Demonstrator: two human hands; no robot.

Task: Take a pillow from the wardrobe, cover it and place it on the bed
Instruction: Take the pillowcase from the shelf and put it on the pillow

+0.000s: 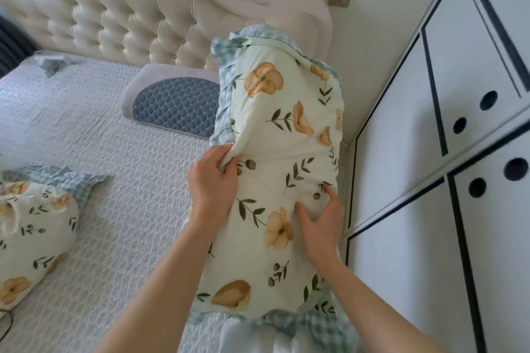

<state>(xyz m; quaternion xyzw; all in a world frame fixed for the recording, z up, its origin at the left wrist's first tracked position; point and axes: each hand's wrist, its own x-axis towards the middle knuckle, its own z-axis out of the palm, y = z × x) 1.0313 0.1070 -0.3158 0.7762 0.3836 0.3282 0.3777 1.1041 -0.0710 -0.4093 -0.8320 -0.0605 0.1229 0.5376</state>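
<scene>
Left hand [213, 180]: grip pinched on a fold of the cover | right hand [321, 225]: grip spread flat, fingers pressing the cloth | floral pillow [275, 169]: covered, held on end above the bed [114, 152] edge, beside the wardrobe [447, 152] | second floral pillow [31, 235]: lying at left on bed | grey-blue pillow [175, 103]: against headboard [137, 17]

Head view, steeply down, close.
</scene>
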